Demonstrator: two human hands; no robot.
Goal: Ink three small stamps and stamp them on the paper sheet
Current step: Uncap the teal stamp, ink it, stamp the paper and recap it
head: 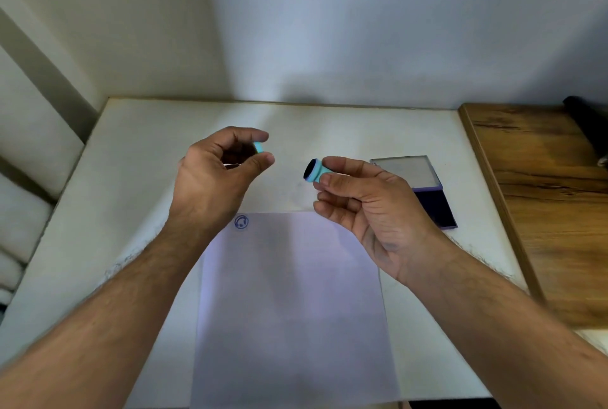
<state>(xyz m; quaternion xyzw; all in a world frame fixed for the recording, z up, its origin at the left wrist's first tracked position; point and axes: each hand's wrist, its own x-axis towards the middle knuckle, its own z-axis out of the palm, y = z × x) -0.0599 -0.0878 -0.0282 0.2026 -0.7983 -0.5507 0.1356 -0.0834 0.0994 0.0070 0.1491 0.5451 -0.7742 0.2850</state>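
A: Nearest thing?
B: Paper sheet (292,303), flat, pale lilac, smooth, long axis running away from the person. One round blue print (241,222) at its far-left corner, rest blank.
A: Hands?
B: Both raised over the sheet's far edge. Left hand (214,175) pinches a small teal piece (259,146) btwn thumb and forefinger, prob. a cap, can't tell for sure. Right hand (371,211) grips the stamp (315,171): short teal cylinder, axis roughly level, dark round face pointing left.
A: Ink?
B: Ink pad (427,193) sits beyond and right of the right hand, lid up, glossy; dark pad partly hidden. Right hand is nearer it, so I'd guess inking goes rightward w/ face turned down.
A: Surface?
B: White matte table (138,158); wood board (543,194) at right.
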